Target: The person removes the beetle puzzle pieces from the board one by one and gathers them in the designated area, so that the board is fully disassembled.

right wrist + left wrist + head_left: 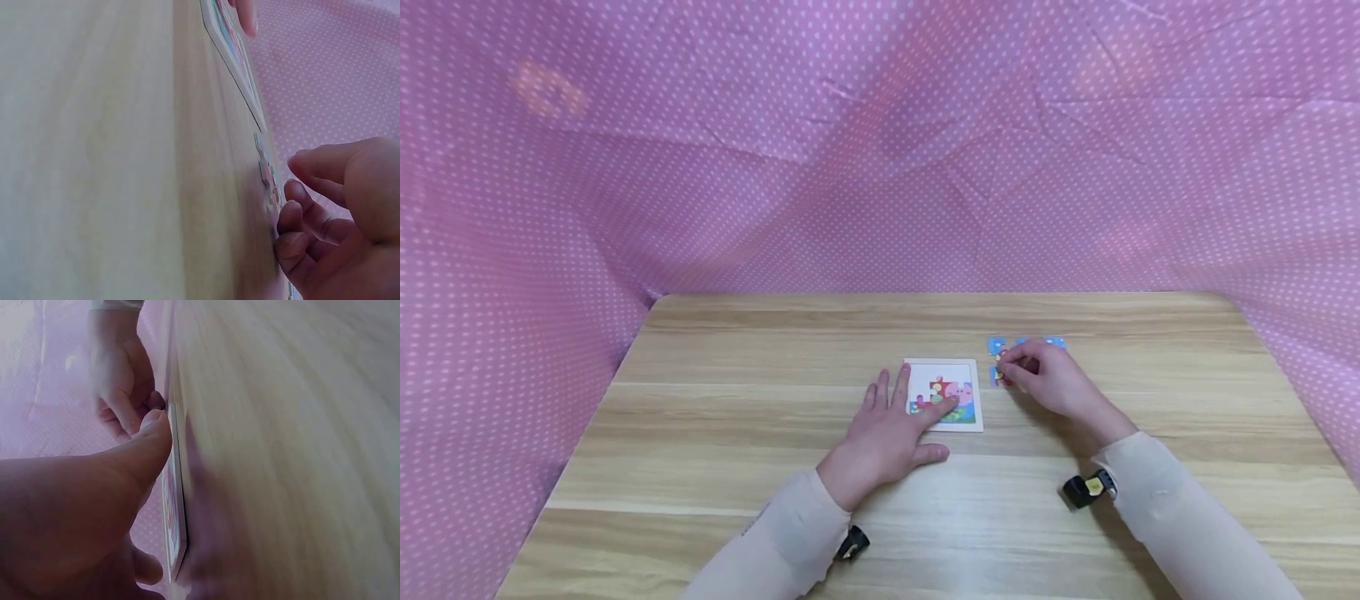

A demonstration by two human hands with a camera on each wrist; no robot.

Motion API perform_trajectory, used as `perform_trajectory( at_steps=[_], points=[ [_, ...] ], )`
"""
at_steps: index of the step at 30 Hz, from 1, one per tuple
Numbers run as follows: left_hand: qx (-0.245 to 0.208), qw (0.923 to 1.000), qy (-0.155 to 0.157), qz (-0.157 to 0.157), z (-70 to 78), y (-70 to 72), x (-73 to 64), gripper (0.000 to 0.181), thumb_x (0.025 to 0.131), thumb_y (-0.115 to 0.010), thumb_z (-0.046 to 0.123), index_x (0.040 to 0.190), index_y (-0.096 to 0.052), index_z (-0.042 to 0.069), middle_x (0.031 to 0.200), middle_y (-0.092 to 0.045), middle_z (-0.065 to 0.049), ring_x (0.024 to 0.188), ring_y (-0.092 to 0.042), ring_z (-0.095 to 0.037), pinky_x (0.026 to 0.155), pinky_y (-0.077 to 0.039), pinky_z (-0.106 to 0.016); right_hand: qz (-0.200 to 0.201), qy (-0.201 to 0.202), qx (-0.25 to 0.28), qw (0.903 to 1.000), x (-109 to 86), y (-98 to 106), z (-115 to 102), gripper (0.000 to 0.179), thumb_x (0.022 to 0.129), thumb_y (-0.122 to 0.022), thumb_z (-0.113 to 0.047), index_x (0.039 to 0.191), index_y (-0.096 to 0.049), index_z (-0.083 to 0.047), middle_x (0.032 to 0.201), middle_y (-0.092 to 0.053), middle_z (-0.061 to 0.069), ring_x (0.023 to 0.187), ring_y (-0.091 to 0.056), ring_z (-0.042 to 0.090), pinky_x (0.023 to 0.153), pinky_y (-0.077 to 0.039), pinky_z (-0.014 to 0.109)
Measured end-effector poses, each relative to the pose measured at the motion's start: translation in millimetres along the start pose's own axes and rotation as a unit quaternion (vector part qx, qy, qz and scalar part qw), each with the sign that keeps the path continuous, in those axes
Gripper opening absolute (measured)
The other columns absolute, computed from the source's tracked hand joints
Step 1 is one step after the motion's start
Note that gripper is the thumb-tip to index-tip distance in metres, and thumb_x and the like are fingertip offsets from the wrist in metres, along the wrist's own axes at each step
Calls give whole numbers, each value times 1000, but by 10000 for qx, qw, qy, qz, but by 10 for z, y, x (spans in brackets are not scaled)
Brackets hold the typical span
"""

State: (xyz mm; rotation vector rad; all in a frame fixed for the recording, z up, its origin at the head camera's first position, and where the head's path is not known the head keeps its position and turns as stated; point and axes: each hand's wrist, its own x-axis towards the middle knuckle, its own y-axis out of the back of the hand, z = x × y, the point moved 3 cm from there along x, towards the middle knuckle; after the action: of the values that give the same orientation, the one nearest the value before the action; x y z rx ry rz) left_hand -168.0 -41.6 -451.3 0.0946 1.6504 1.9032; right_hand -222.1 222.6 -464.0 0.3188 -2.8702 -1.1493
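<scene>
A white-framed jigsaw puzzle tray (943,362), partly filled with pieces showing a pink cartoon pig, lies mid-table. My left hand (883,442) is spread over its left side, with the index fingertip on the fitted pieces, another fingertip at the left rim and the thumb out in front. Just right of the tray lie loose puzzle pieces (267,172), among them a blue one (996,345). Over them my right hand (1051,379) bends its fingers; in the right wrist view, a gap shows between thumb and index finger, with nothing seen in it. The palm hides part of the group.
Another blue piece (1056,341) shows behind the right hand. The wooden table (737,358) has rounded far corners. Pink dotted cloth (880,167) hangs behind it and along both sides. Small black wrist cameras (1080,492) stick out below both sleeves.
</scene>
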Motion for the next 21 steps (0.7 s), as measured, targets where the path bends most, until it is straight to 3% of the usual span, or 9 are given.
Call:
perform_trajectory(
  at_steps=[13,21],
  points=[
    [-81,9998,166,2,61,-71,38,72,103,-57,68,167,-26,56,180,1,-29,166,-5,-55,137,-11,-61,-190,325,-4,9993,-38,-60,-218,17,107,-68,-18,118,-78,-11,98,-69,6,81,-58,18,65,-51,26],
    [-72,9998,159,-31,56,-79,54,72,103,-57,68,167,-26,56,179,-2,-30,165,-5,-56,137,-11,-62,-263,526,62,9982,32,-152,-374,16,106,-69,-16,116,-78,-8,97,-69,5,80,-58,18,65,-51,26]
  ],
)
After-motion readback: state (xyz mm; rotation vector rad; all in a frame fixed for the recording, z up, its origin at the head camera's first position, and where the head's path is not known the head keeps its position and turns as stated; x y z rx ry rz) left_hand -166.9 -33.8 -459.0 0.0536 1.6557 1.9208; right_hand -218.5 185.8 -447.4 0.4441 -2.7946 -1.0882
